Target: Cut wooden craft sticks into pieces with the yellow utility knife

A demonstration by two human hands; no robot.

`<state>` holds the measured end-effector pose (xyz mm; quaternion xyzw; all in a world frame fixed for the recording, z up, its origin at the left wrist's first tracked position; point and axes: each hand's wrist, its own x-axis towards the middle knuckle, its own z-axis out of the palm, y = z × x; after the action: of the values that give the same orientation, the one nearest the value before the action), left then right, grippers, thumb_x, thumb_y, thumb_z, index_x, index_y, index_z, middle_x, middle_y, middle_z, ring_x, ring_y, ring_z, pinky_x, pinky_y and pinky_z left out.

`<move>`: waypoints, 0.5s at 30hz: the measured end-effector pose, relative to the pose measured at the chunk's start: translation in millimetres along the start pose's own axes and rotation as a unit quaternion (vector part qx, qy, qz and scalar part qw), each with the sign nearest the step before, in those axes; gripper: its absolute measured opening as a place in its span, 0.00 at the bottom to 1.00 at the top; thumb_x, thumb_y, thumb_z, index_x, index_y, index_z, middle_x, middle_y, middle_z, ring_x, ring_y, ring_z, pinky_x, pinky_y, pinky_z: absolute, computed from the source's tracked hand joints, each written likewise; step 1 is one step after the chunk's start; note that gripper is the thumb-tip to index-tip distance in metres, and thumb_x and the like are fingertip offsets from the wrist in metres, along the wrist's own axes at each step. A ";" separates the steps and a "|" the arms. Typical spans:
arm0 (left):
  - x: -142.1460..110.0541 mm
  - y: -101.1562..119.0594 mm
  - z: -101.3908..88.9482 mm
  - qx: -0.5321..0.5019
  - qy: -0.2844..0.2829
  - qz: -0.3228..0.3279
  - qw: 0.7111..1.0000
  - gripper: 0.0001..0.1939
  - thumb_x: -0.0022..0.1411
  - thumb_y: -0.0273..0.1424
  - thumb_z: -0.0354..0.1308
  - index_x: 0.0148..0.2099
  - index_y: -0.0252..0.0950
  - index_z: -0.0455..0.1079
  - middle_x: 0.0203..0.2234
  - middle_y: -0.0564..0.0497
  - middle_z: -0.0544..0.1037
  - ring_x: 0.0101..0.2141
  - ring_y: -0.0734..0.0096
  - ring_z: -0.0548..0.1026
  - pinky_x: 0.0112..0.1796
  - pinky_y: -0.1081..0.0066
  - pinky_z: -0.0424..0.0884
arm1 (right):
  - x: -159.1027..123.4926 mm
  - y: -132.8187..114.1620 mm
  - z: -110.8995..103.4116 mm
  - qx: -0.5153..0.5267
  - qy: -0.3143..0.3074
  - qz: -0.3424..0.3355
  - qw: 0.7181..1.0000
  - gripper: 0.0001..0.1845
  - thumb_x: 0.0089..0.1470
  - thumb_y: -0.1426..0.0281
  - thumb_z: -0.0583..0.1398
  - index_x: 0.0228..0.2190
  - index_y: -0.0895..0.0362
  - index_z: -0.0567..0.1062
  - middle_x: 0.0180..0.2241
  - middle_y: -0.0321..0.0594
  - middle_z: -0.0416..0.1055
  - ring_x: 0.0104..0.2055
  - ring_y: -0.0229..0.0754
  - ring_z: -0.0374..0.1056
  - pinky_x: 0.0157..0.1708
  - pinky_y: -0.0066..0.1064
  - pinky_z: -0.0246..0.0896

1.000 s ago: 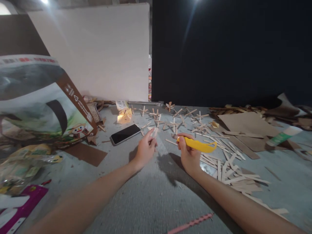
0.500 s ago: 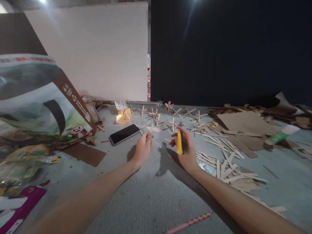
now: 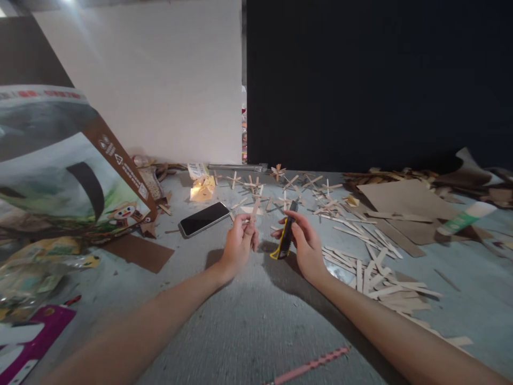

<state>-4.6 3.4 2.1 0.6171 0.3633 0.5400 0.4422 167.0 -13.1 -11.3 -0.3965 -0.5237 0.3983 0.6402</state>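
Head view: several crosses (image 3: 290,182) on the desk (image 3: 240,326) look done; loose sticks (image 3: 359,275) at right look left over. Left hand (image 3: 235,248): narrow grip, one raised stick (image 3: 255,208). Right hand (image 3: 311,250): grip round the cutter (image 3: 286,235), apart from that stick.

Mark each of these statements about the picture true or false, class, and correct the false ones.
1. The right hand holds a yellow-and-black plastic cutter. True.
2. The left hand is empty. False: it grips a thin, pale wooden stick.
3. The flat black phone lies between the two hands. False: it lies to the left of the left hand.
4. The twisted pink rod lies nearer the camera than both hands. True.
5. The white-and-green tube stands upright. False: it is tilted well over to one side.
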 end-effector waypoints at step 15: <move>0.8 -0.2 -0.1 0.391 0.001 0.088 0.916 0.17 0.73 0.33 0.45 0.31 0.37 0.66 0.34 0.47 0.71 0.42 0.62 0.68 0.46 0.60 0.64 | -1.3 -1.6 0.8 -0.138 0.017 -0.080 0.987 0.20 0.64 0.60 0.56 0.55 0.52 0.65 0.36 0.38 0.72 0.27 0.37 0.63 0.30 0.32 0.65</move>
<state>-4.5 4.3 2.1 0.7693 0.4906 0.3924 0.1160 166.2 -14.8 -10.1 -0.4441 -0.5931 0.2629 0.6180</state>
